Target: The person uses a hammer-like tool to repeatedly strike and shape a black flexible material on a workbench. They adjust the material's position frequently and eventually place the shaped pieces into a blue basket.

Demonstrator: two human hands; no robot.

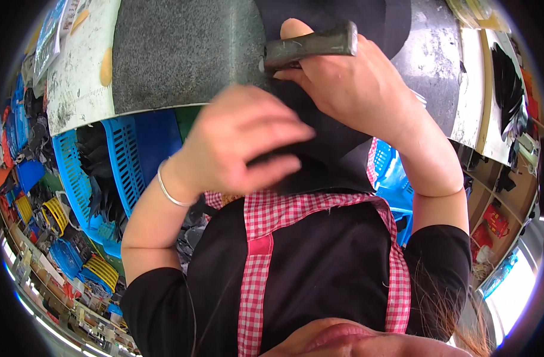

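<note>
My right hand (358, 89) is closed around a hammer, its worn metal head (319, 47) lying across the fingers; the grip hides the handle. Beneath it, a black sheet of leather-like material (337, 146) lies over the work surface and hangs past the near edge toward my apron. My left hand (242, 140), blurred by motion, hovers at the left side of that sheet. Its thumb and fingers are apart, and nothing shows between them.
A dark grey mat (183, 59) covers the middle of the white worktable (78, 98). Below its left side stands a blue plastic basket (124, 157) beside dark material pieces. Shelves (495, 202) are at the right, and more dark pieces (509, 89) lie at the table's right end.
</note>
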